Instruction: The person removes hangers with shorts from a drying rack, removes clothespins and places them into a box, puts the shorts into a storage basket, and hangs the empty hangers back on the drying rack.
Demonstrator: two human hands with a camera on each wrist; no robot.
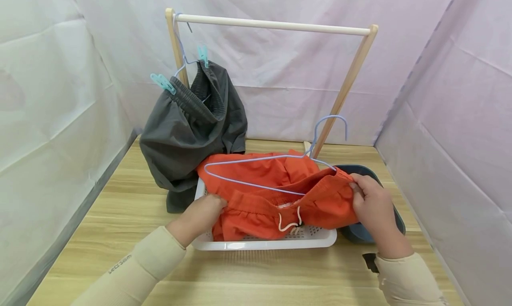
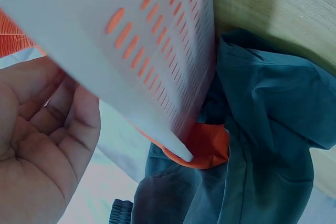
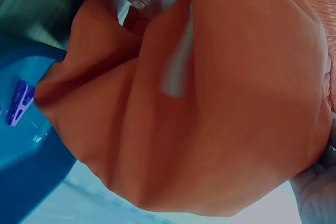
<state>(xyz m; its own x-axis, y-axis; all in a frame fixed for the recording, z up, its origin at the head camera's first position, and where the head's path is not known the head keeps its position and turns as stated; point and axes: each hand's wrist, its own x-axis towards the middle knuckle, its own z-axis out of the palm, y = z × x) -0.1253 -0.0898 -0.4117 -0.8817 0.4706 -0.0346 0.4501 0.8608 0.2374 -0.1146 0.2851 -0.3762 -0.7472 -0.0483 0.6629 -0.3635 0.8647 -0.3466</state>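
Orange shorts [image 1: 256,226] with a white drawstring lie bunched over a white slotted basket [image 1: 264,245]. My left hand [image 1: 204,215] pinches the left end of their waistband at the basket's side. In the left wrist view the fingers of that hand [image 2: 47,129] are curled by the basket rim. At the other end, my right hand [image 1: 373,203] grips the waistband, holding the right side lifted and stretched outward. A lavender hanger [image 1: 256,159] lies across the shorts, its hook pointing up and its right shoulder tucked inside the waistband beside the right hand.
Dark grey bottoms [image 1: 192,137] hang from another hanger at the left of a wooden rack [image 1: 272,23], held by light blue clips [image 1: 163,82]. A dark blue bin [image 1: 362,235] sits behind the right hand, with a purple clothespin [image 3: 21,103] inside. Fabric walls enclose the table.
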